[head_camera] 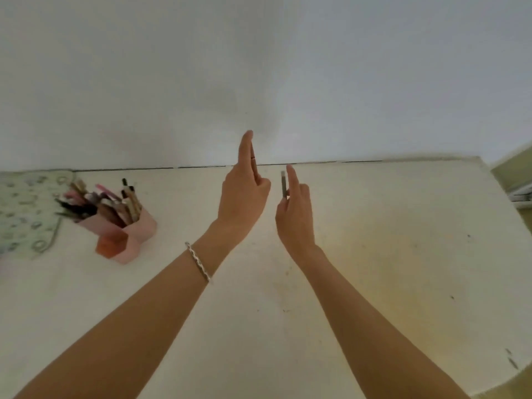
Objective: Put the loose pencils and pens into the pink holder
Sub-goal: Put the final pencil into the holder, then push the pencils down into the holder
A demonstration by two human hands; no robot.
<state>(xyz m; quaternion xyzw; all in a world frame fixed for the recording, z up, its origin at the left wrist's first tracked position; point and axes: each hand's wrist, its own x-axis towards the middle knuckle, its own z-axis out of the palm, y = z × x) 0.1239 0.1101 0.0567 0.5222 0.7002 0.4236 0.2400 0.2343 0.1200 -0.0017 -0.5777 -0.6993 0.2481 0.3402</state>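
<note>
The pale wall [259, 67] fills the upper half of my view. Below it the cream table [388, 254] runs up to it, marked with a few dark specks. At the table's far left lies a patterned cloth [26, 208].

Just beside the cloth stands the pink holder [141, 231], tilted in my view, with a small orange compartment [110, 246] at its front. It is packed with pens and pencils [100, 203] that fan out to the upper left.

Both my arms reach forward over the middle of the table, well apart from the holder. My left hand [244, 197] is raised edge-on with its fingers straight and together, gripping nothing that I can make out. My right hand [295, 220] is close beside it, forefinger pointing up and the other fingers curled, and it pinches a short grey pen [283, 184] by its lower end, so the pen stands nearly upright between my two hands.

A silver bracelet [198, 263] circles my left wrist, and a thin ring [253, 158] sits on one left finger.
</note>
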